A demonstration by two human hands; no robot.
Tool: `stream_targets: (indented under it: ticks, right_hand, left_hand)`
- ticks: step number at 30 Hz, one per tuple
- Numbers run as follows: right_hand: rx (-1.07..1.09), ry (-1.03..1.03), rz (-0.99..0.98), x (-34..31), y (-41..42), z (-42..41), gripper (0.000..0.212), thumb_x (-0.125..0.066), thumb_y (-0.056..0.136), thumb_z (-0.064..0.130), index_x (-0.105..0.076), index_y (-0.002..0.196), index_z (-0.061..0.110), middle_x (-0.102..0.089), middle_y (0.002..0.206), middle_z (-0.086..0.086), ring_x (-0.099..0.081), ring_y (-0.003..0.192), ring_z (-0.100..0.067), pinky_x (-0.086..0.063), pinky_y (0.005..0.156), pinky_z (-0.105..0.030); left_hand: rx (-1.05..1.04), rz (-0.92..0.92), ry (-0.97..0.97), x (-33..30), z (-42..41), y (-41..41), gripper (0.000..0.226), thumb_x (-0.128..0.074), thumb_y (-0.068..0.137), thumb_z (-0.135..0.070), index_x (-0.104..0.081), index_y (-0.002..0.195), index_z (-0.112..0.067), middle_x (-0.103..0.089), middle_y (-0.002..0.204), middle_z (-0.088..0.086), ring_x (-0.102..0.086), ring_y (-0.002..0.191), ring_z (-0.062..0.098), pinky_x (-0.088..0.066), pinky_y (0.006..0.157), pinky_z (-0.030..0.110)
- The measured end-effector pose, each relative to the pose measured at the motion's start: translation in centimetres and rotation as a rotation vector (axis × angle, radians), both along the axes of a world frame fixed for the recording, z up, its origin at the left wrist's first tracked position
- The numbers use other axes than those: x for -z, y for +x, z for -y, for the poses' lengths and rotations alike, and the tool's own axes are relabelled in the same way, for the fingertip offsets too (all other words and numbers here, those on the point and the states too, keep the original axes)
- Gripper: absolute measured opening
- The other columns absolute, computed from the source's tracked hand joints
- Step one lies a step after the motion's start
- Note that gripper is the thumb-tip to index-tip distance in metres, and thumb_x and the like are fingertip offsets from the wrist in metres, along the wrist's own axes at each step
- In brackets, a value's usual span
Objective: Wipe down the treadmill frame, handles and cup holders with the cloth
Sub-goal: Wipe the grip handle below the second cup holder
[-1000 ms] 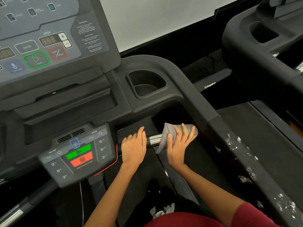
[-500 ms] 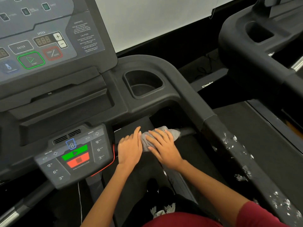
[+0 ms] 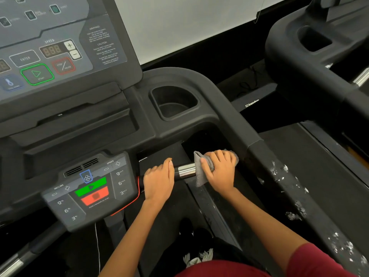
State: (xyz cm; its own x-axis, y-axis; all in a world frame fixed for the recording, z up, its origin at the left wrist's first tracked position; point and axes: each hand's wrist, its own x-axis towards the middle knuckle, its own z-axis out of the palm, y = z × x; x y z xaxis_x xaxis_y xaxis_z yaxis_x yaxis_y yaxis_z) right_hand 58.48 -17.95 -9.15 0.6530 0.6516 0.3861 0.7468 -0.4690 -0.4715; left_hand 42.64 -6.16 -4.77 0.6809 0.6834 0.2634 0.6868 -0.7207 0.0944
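Note:
A grey cloth (image 3: pixel 199 172) is wrapped around the front handlebar, and my right hand (image 3: pixel 219 171) is closed over it. A shiny metal section of the handle (image 3: pixel 185 170) shows between my hands. My left hand (image 3: pixel 158 179) grips the same bar just left of that section, beside the small control pad. A black cup holder (image 3: pixel 173 102) sits in the frame above the handle. The black side rail (image 3: pixel 279 176) runs down to the right, with white scuffs on it.
The console panel (image 3: pixel 60 47) with start and stop buttons fills the upper left. A quick-control pad (image 3: pixel 89 188) with green and red buttons and a red cord is left of my hands. A second treadmill (image 3: pixel 319 48) stands at the right.
My right hand has slid the cloth to the right along the handle, away from my left hand, uncovering the shiny metal section. My left hand has stayed on the bar.

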Motion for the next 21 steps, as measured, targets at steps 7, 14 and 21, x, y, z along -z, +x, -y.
stream_targets:
  ticks: [7, 14, 21]
  right_hand:
    - [0.011, -0.119, -0.001, -1.2, -1.3, -1.6, 0.039, -0.046, 0.089, 0.056, -0.066, 0.08, 0.024, -0.062, 0.076, 0.007, -0.056, 0.082, -0.016, -0.036, 0.091, -0.039]
    - [-0.113, -0.168, -0.079, -2.3, -3.3, -3.0, 0.042, -0.033, 0.098, 0.048, -0.064, 0.086, 0.021, -0.064, 0.082, 0.006, -0.054, 0.081, -0.015, -0.034, 0.087, -0.035]
    - [-0.21, -0.143, -0.292, -3.5, -3.9, -2.9, 0.052, -0.022, 0.098, 0.048, -0.063, 0.099, 0.017, -0.064, 0.095, 0.001, -0.051, 0.089, -0.016, -0.034, 0.095, -0.036]
  left_hand:
    - [-0.027, -0.022, -0.033, -0.3, 0.1, 0.4, 0.042, -0.031, 0.092, -0.024, -0.069, 0.077, -0.014, -0.053, 0.044, 0.001, -0.05, 0.037, 0.019, -0.039, 0.047, 0.027]
    - [0.031, -0.136, -0.095, -0.6, -0.1, 1.2, 0.027, -0.064, 0.084, -0.01, -0.054, 0.059, -0.013, -0.048, 0.039, 0.002, -0.046, 0.03, 0.021, -0.029, 0.043, 0.023]
    - [0.052, -0.056, -0.355, -0.8, 0.2, 3.1, 0.021, -0.047, 0.096, -0.016, -0.059, 0.08, -0.007, -0.065, 0.066, 0.012, -0.064, 0.057, 0.028, -0.047, 0.05, 0.033]
